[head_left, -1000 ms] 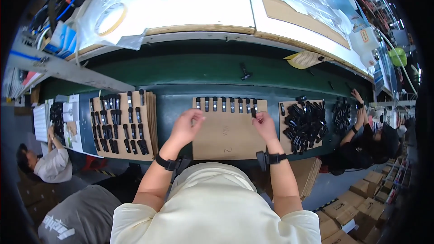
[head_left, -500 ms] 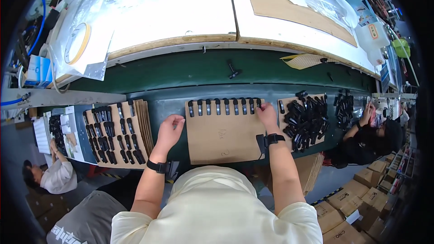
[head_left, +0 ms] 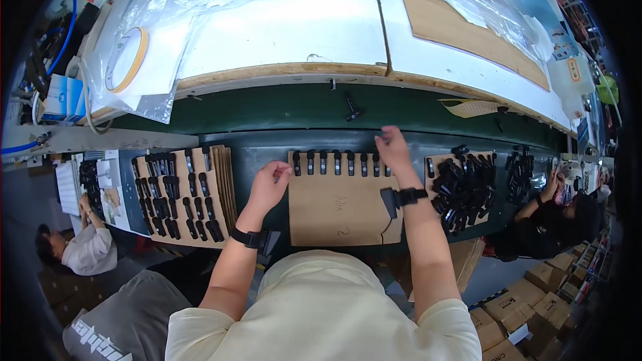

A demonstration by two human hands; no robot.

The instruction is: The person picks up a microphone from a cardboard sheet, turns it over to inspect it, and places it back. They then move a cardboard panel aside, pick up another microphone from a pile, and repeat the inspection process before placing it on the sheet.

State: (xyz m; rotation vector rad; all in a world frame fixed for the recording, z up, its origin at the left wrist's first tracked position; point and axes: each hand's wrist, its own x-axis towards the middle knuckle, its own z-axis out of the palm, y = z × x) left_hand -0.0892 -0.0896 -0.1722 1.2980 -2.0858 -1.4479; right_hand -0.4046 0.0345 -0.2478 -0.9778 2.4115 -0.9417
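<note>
A row of small black rounded-head pieces with light marks lies along the far edge of a brown cardboard sheet in front of me. My left hand hovers beside the sheet's left edge, near the row's first piece. Its fingers are loosely curled, with a gap at the thumb and nothing seen in them. Beyond the far right corner, my right hand has its thumb and forefinger apart and holds nothing visible. Its arm hides part of the row's right end. Each wrist carries a black strapped device.
Left lies stacked cardboard bearing several rows of black pieces; right, a heap of them on cardboard. One black piece sits on the green strip under the white bench. Co-workers are on both sides.
My right hand has left the row's right end and moved up past the sheet's far edge. My left hand's fingers have curled in closer to the sheet. The whole view has shifted slightly.
</note>
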